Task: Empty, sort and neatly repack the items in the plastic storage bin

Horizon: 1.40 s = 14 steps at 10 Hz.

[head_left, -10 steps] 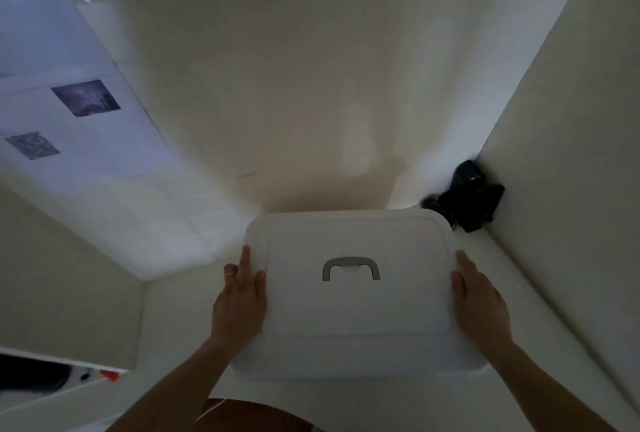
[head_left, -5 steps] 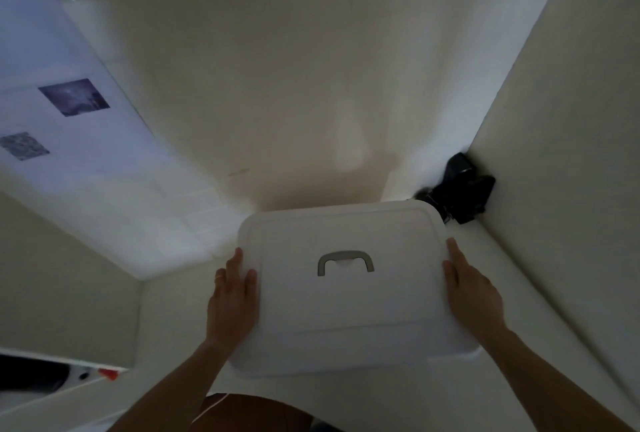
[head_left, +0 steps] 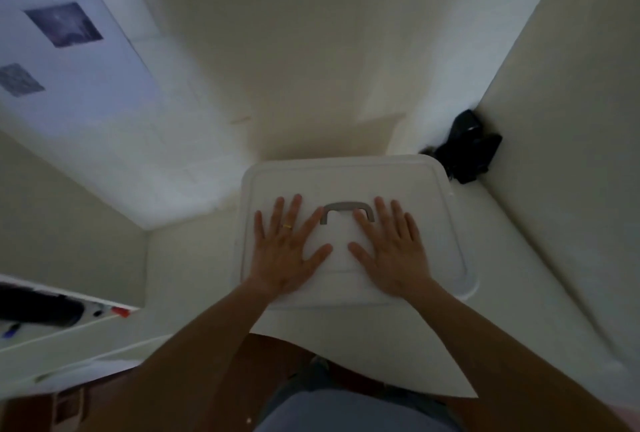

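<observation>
The plastic storage bin [head_left: 353,234] is white and rather square, with rounded corners, and only its top is seen from above. Its lid [head_left: 429,223] is on and closed; a raised border runs around the edge of the lid and a shallow sunken panel fills the middle part. A grey handle [head_left: 347,210] in the shape of a flat arch lies on the lid, a little behind its centre. The lid is not transparent, so what is inside the bin cannot be told. The bin stands on a white surface [head_left: 363,355], near the corner where two pale walls meet, directly in front of the person. The left hand [head_left: 289,251] lies flat on the lid, palm down, fingers straight and spread, grasping nothing; there is a gold ring [head_left: 287,226] on one finger, and its index fingertip is just beside the left end of the handle. The right hand [head_left: 391,251] lies in the same way on the lid, released and flat, and its index finger is touching or almost touching the right end of the handle. A black object [head_left: 467,147], too dark to identify, sits in the corner just behind the right rear corner of the bin.
</observation>
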Each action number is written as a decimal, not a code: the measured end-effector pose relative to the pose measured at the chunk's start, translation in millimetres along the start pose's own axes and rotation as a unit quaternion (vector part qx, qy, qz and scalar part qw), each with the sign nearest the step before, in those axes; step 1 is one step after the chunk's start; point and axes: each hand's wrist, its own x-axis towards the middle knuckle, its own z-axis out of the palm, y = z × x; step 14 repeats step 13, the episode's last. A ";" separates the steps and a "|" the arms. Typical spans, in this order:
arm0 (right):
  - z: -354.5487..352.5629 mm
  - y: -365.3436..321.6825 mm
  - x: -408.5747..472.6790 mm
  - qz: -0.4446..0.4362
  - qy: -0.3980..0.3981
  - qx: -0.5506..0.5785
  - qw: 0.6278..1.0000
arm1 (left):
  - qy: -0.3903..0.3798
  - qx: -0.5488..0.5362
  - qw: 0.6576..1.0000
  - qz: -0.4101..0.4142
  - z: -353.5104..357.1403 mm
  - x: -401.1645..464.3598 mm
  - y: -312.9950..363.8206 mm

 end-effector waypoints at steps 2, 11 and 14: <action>-23.8 37.8 -13.2 0.080 0.090 0.052 0.991 | 0.110 -0.047 0.988 -0.094 -16.9 -10.0 -24.8; -6.5 21.5 -48.5 0.058 0.020 0.042 0.997 | 0.068 -0.062 0.996 0.003 1.0 -35.5 -22.9; -42.8 13.4 -45.6 0.112 0.119 0.217 0.962 | 0.067 -0.072 0.995 0.004 -0.6 -37.0 -21.7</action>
